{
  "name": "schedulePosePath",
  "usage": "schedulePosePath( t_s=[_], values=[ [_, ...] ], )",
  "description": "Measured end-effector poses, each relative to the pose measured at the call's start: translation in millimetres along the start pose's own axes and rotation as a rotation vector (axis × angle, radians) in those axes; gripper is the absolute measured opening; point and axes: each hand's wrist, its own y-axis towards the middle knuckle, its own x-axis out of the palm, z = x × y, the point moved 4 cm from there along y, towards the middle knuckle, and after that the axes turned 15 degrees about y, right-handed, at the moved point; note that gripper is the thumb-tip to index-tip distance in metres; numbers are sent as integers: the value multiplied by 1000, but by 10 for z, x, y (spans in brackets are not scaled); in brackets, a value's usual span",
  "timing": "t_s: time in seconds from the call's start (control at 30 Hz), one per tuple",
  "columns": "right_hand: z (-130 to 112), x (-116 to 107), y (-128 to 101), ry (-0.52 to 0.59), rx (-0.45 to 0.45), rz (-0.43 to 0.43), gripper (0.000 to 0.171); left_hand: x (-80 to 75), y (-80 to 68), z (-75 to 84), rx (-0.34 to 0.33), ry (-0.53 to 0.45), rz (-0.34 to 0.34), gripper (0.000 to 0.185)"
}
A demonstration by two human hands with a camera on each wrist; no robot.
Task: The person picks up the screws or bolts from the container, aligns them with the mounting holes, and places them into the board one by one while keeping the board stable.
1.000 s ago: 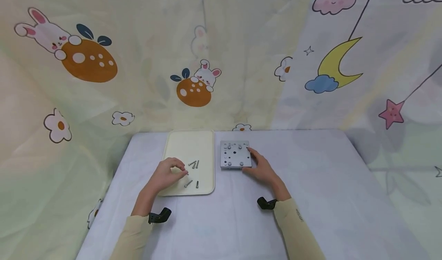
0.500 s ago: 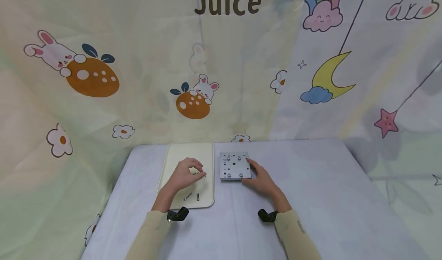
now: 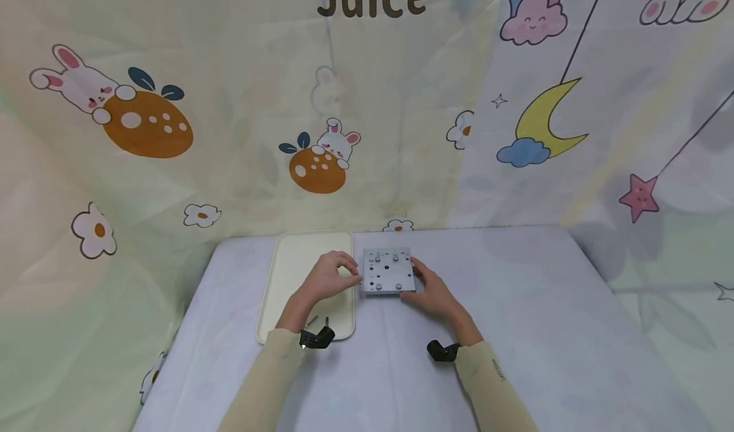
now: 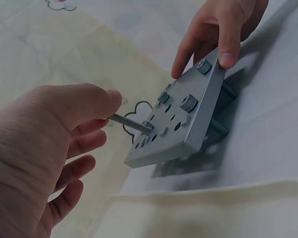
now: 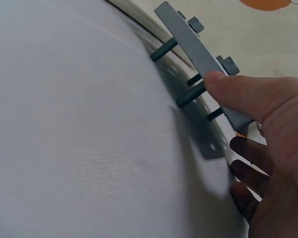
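Observation:
My left hand (image 3: 329,277) pinches a threaded bolt (image 4: 130,123) between thumb and fingers, just left of a grey metal plate (image 3: 390,278). In the left wrist view the bolt's free end overlaps the plate's top face. Several socket-head bolts sit in holes of the plate, and their shanks (image 5: 164,49) stick out underneath in the right wrist view. My right hand (image 3: 434,294) grips the plate by its right edge, thumb on the near side and fingers on the far side. The plate's underside shows above the cloth, with a shadow beneath.
A cream tray (image 3: 295,253) lies left of the plate, partly covered by my left hand and forearm. Near its front edge lie loose bolts (image 3: 327,321), partly hidden by the wrist camera. White cloth (image 3: 516,317) covers the table, and a printed curtain (image 3: 401,100) hangs behind.
My left hand has moved right across the tray with the bolt, from above the loose bolts to the plate's left side. The right hand keeps its hold on the plate.

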Motion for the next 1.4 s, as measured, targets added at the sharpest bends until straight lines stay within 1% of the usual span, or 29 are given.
schedulePosePath(
  t_s=[0.13,0.23,0.4,0.6,0.7,0.8,0.9,1.0,1.13,1.3,1.4],
  values=[
    [-33,-32,43,-10,18,-29,97,15,47,52,-5,-28,-38,12],
    [-8,-21,39,-29,40,-51,98,73,41,67,-8,-37,-59,12],
    [-12,-19,60,-43,6,-40,97,148,63,88,-1,-41,-34,11],
    [-11,-8,58,-54,21,-37,97,213,90,86,12,3,-35,13],
    [-27,-3,57,-46,5,-31,96,222,99,71,-2,18,-26,13],
    [-36,-9,57,-48,5,-30,96,233,117,61,-11,35,-32,13],
    [-56,-28,56,-55,11,-26,96,220,140,91,13,31,-32,12],
    [-83,-45,61,-42,-1,-22,95,196,167,126,37,27,-23,12],
    [-85,-49,62,-28,2,-29,95,216,183,125,14,41,-44,12],
    [-32,-27,47,-21,20,-39,96,292,156,85,-7,41,-63,12],
    [-25,-64,48,-28,23,-34,96,303,167,94,11,48,-57,10]
  ],
)
